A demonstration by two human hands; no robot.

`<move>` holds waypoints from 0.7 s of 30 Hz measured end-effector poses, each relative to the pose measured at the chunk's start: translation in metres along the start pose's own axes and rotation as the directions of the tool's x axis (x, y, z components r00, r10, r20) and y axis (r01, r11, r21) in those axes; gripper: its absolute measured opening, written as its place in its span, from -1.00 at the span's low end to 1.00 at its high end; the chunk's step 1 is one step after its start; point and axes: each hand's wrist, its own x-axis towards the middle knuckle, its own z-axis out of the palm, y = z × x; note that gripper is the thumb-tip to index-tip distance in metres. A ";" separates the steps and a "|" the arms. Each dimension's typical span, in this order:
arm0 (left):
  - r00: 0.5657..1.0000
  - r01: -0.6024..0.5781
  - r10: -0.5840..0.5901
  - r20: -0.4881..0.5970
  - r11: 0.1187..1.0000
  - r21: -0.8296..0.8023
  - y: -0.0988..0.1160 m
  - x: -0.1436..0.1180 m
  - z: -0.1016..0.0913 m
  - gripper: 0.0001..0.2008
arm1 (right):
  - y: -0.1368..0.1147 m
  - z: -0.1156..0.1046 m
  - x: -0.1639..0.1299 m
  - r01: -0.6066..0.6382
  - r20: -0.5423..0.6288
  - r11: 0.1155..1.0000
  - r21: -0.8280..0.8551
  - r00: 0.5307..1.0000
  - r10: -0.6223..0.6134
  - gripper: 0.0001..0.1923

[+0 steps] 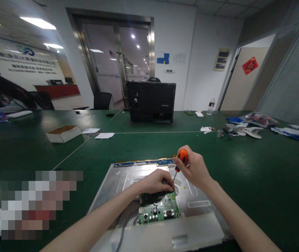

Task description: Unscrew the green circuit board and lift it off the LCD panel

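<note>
One screwdriver [183, 155], orange-and-black handle, slim shaft: grasped by the right hand [195, 166], thumb and fingers wrapped about the handle, the shaft slanting down and leftward. One left hand [158, 182], fingers bent and fingertips drawn together beside the lower end of the shaft; whether anything sits between them cannot be told. One green circuit board [158, 208], partly covered by that hand, lying on the middle of a silvery metal panel [199, 190], its upper right corner beneath the left fingertips. Whether the tip of the tool meets a screw is hidden. Also on the panel: one narrow blue circuit strip [144, 162] along the far edge, and one grey cable [124, 227] running down left of the green board. The panel lies on the green table [257, 185] in front of the person; beyond stands a black monitor [151, 101], its back turned this way. Risks, by judgement: the slanted shaft could slip out of a screw head and score the board or jab the left fingertips, so near are they; uneven pressure from the left hand could shift or flex the board; a loose small part could roll across the smooth metal; a forearm could snag the cable.
</note>
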 end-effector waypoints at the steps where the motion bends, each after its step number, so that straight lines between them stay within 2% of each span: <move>1: 1.000 0.009 -0.009 -0.005 1.000 -0.005 0.000 0.000 0.000 -0.93 | -0.002 0.004 0.000 0.002 -0.010 1.000 -0.010 1.000 -0.002 -0.69; 5: 0.998 0.058 -0.058 -0.021 0.998 0.021 0.005 0.000 0.002 -0.92 | -0.002 0.014 -0.011 -0.065 -0.097 0.994 0.085 0.993 0.074 -0.68; 11: 0.996 0.074 -0.073 -0.052 0.997 0.025 0.010 -0.002 0.003 -0.93 | 0.003 0.016 -0.026 -0.123 -0.109 0.979 0.161 0.984 0.141 -0.71; 15: 0.996 0.069 -0.067 -0.060 0.997 0.022 0.010 -0.002 0.003 -0.93 | 0.003 0.018 -0.026 -0.089 -0.135 0.982 0.164 0.984 0.112 -0.74; 21: 0.998 0.053 -0.052 -0.037 0.997 0.048 0.006 -0.002 0.002 -0.90 | 0.004 0.021 -0.025 0.028 -0.200 0.996 0.082 0.980 -0.011 -0.75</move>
